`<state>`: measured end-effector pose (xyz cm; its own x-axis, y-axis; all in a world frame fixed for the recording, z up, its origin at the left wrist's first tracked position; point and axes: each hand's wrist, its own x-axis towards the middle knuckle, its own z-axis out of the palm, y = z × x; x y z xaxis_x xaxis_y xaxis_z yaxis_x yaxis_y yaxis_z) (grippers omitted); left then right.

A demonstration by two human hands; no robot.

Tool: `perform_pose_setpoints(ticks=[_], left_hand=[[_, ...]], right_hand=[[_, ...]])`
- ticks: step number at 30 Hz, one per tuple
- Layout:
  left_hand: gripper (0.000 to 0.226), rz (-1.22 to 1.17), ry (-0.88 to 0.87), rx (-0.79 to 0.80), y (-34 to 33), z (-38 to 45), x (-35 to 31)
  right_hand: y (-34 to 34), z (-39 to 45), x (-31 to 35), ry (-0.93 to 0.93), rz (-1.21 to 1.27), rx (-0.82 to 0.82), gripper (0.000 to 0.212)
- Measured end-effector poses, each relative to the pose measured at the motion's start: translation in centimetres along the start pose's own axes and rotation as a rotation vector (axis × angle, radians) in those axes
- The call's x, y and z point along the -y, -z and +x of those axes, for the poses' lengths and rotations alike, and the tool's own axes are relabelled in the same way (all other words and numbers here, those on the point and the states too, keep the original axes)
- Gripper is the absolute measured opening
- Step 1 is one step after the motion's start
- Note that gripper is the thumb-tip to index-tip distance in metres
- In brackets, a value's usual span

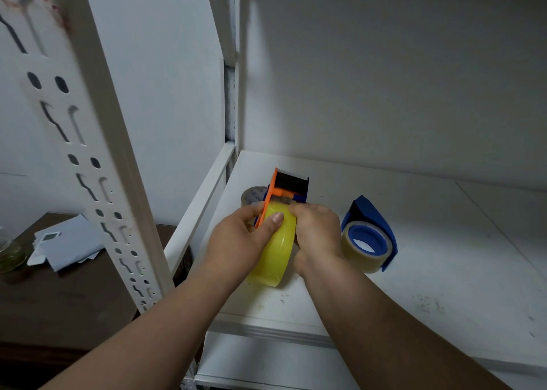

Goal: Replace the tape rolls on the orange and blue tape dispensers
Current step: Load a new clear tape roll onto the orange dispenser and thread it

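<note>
White shelf (414, 241): both hands (242, 238) grip orange dispenser (273, 194); no legible writing.

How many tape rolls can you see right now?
3: a yellow roll in both hands, one on the blue dispenser, one behind the orange dispenser, partly hidden.
</note>
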<state>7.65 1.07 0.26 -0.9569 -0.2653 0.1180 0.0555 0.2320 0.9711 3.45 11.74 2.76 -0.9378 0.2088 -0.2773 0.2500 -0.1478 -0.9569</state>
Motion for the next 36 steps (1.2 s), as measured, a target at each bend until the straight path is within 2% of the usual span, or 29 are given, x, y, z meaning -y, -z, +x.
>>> perform_pose_setpoints(ticks=[3,7,12,16,20,25,29,36], left_hand=[[0.004,-0.011,0.012,-0.027,-0.2,0.2,0.2],[0.022,-0.025,0.033,-0.024,-0.1,0.3,0.5],[0.004,0.004,0.011,-0.014,-0.1,0.3,0.2],[0.013,0.015,-0.017,0.001,-0.2,0.0,-0.2],[0.006,0.014,-0.024,-0.005,0.0,0.0,-0.1],[0.023,0.057,-0.057,0.010,-0.2,-0.1,-0.1],[0.007,0.042,-0.030,-0.008,-0.2,0.0,0.1],[0.006,0.043,-0.030,-0.013,0.0,0.3,0.4]], right_hand=[[0.1,0.1,-0.4,0.014,0.029,-0.017,0.007],[0.0,0.3,-0.7,0.039,0.014,-0.027,0.008],[-0.3,0.9,-1.0,0.137,-0.110,-0.072,0.015],[-0.1,1.3,-1.0,0.208,-0.180,-0.118,0.024],[0.3,1.3,-1.0,0.345,-0.315,-0.084,0.030],[1.2,1.3,-1.0,0.502,-0.506,-0.086,0.034],[2.0,1.0,-0.8,0.624,-0.539,-0.053,0.035],[1.8,1.4,0.3,0.930,-0.773,-0.106,0.020]])
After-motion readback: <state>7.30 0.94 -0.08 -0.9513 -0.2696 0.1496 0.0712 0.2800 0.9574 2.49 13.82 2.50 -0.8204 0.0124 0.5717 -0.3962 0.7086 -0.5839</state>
